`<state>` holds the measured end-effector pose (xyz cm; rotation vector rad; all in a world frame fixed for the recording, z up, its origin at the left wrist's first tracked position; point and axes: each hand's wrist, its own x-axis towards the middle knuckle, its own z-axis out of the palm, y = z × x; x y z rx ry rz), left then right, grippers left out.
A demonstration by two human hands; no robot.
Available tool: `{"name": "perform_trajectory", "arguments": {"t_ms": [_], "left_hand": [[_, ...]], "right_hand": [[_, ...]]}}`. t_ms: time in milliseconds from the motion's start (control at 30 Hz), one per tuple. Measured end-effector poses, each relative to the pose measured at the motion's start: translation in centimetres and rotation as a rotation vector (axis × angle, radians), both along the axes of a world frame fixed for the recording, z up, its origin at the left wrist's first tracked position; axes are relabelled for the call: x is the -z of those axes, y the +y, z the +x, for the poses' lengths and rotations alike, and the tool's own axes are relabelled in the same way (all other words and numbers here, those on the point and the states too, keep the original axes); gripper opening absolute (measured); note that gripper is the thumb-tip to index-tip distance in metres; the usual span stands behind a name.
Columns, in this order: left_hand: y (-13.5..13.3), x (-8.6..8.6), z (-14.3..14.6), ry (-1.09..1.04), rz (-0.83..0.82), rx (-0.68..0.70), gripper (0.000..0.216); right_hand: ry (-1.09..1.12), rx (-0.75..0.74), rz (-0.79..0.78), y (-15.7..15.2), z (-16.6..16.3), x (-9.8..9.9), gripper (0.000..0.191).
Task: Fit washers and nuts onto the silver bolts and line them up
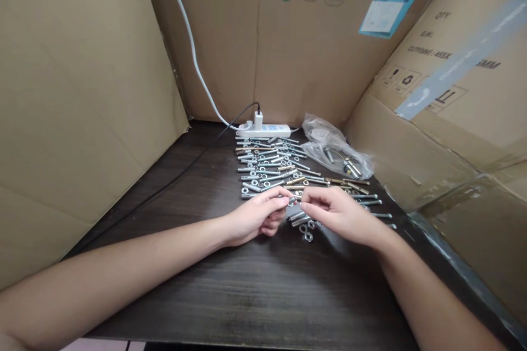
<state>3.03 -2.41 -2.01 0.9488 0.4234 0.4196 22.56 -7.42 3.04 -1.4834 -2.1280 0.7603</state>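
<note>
My left hand [257, 215] is closed above the table, thumb and forefinger pinching a small silvery metal fastener [292, 201]. Whether it is a nut or the end of a bolt I cannot tell. Close on its right, my right hand [340, 211] holds thumb and forefinger in a pinch; what is between those fingertips is too small to make out. Below the hands lie metal sleeves [300, 217] and several loose hex nuts [308, 236]. Behind them, rows of bolts [267, 173], sleeves, washers and nuts are laid out, partly hidden by my hands.
A white power strip [269, 131] with a plugged-in adapter stands at the back; its black cable [177, 175] crosses the table leftward. A clear plastic bag [337, 151] with metal parts lies back right. Cardboard boxes [255, 38] wall in the dark table [247, 290] on three sides.
</note>
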Motion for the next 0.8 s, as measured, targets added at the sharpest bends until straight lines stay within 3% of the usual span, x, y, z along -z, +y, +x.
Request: {"name": "perform_trajectory", "arguments": {"t_ms": [167, 433, 800], "left_hand": [[0.1, -0.2, 0.0, 0.029, -0.013, -0.011, 0.015], [0.0, -0.2, 0.1, 0.039, 0.007, 0.007, 0.016], [0.1, -0.2, 0.0, 0.029, -0.004, 0.039, 0.015]], "right_hand": [[-0.237, -0.035, -0.115, -0.5, 0.8, -0.7, 0.012], [-0.281, -0.041, -0.157, -0.6, 0.9, -0.4, 0.002], [-0.354, -0.030, -0.173, -1.2, 0.4, 0.1, 0.009]]}}
